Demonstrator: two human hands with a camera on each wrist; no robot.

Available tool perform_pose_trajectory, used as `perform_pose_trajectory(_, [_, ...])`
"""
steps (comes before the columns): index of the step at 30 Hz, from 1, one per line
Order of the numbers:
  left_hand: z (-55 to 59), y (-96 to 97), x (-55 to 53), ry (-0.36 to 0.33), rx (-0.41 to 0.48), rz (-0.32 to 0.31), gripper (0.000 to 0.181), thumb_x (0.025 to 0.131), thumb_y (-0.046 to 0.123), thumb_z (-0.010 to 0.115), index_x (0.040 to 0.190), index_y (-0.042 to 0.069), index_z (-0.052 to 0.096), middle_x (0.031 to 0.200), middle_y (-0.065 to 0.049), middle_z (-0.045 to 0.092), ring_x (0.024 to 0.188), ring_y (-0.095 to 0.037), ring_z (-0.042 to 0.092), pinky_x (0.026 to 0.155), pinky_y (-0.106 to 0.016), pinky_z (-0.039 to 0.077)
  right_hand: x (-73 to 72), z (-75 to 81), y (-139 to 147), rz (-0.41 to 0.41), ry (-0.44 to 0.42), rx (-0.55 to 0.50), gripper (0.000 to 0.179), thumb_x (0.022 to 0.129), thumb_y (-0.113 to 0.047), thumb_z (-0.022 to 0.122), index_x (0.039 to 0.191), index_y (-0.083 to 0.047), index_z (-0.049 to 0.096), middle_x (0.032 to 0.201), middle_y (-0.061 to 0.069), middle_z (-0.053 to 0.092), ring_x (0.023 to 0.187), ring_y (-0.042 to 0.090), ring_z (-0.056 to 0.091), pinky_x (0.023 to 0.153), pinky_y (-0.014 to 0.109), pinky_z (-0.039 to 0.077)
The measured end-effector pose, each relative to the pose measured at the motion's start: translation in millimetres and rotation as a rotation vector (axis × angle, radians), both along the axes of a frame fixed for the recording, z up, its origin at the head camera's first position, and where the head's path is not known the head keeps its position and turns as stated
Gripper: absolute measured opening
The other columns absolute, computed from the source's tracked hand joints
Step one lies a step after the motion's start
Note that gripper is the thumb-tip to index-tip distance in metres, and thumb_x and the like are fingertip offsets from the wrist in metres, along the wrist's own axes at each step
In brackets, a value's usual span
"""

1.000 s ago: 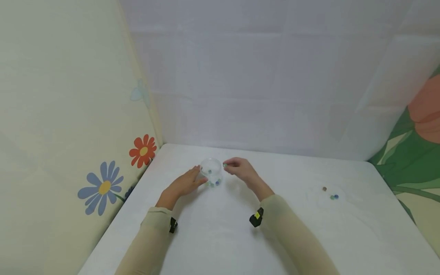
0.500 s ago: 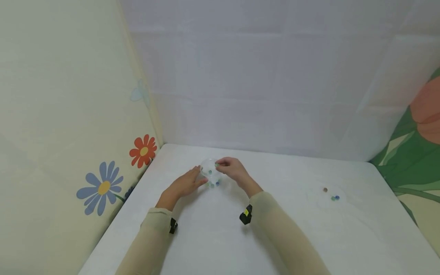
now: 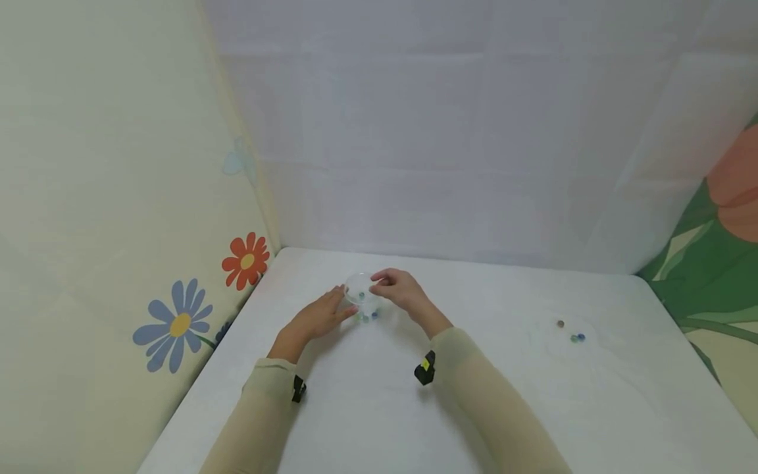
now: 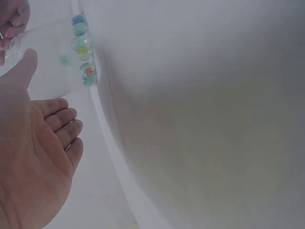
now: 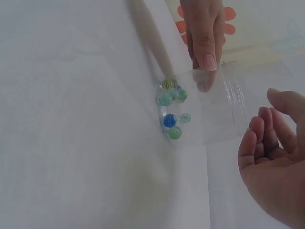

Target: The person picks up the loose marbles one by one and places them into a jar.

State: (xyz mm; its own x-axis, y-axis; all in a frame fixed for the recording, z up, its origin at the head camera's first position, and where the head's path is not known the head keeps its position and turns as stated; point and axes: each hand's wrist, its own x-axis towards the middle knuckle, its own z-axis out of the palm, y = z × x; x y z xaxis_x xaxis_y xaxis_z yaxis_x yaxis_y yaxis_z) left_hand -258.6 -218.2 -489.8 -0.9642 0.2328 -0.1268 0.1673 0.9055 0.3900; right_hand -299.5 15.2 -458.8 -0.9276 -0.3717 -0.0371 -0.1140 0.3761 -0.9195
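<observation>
A clear jar [image 5: 209, 114] stands upright towards the back of the table, left of its middle. Several green, blue and yellowish glass marbles [image 5: 169, 120] lie on its bottom. My left hand [image 3: 318, 316] rests against the jar's left side, thumb at the near side and fingers beyond, relaxed rather than wrapped round it. At the right edge of the jar's mouth is my right hand [image 3: 401, 291], its fingers bent. In the right wrist view a gap shows between its thumb and index finger, and no marble is seen there.
To the right on the white table [image 3: 485, 408] lie a brown marble [image 3: 560, 324], a green marble [image 3: 573, 339] and a blue marble [image 3: 581, 337]. A faint clear outline surrounds them. Behind hangs a white sheet [image 3: 414, 131]; a flowered cloth [image 3: 118, 197] is at left.
My right hand has moved left to the jar's mouth with a green marble between its fingertips, and has let it go. The left hand has kept its place at the jar.
</observation>
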Motion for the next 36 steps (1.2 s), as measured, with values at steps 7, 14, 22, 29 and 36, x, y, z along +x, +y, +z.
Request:
perform_pose_trajectory(7, [1.3,0.1,0.4,-0.008,-0.002,0.003,0.083,0.104,0.058,0.042,0.16,0.001,0.021,0.167,-0.018,0.018,0.154,-0.037,0.017,0.124,-0.053,0.018,1.7,5.0,21,0.095,0.044,0.025,0.037,0.095,-0.025,0.073,0.13,-0.018,0.067,0.103,0.002,0.068,0.096,0.017,0.062,0.087,0.034,0.053])
perform_pose_trajectory(14, [1.5,-0.9,0.2,-0.001,-0.014,0.0,0.082,0.105,0.058,0.042,0.16,0.001,0.022,0.167,-0.019,0.019,0.154,-0.037,0.017,0.125,-0.052,0.018,1.5,9.5,50,0.188,0.1,0.065,0.043,0.096,-0.024,0.071,0.138,-0.016,0.061,0.106,0.003,0.068,0.099,0.018,0.062,0.089,0.035,0.052])
perform_pose_trajectory(22, [3.4,-1.0,1.1,-0.004,-0.021,-0.013,0.084,0.104,0.06,0.04,0.16,0.0,0.021,0.167,-0.02,0.019,0.154,-0.038,0.017,0.124,-0.053,0.018,7.1,13.5,86,0.201,0.12,0.116,0.042,0.096,-0.022,0.072,0.137,-0.017,0.062,0.107,0.003,0.067,0.097,0.018,0.061,0.087,0.033,0.052])
perform_pose_trajectory(29, [2.6,-1.0,0.7,-0.022,-0.011,0.0,0.082,0.105,0.058,0.041,0.16,0.002,0.021,0.167,-0.018,0.017,0.155,-0.037,0.016,0.125,-0.053,0.017,10.6,8.7,123,0.208,0.147,0.118,0.043,0.097,-0.022,0.071,0.139,-0.017,0.061,0.107,0.004,0.066,0.097,0.019,0.06,0.084,0.033,0.051])
perform_pose_trajectory(36, [2.0,-0.4,0.5,-0.023,-0.01,-0.002,0.082,0.105,0.059,0.041,0.16,0.002,0.021,0.167,-0.018,0.017,0.155,-0.036,0.016,0.125,-0.052,0.017,11.5,4.4,155,0.167,0.144,0.137,0.044,0.098,-0.022,0.07,0.14,-0.018,0.06,0.11,0.005,0.065,0.101,0.021,0.059,0.087,0.034,0.051])
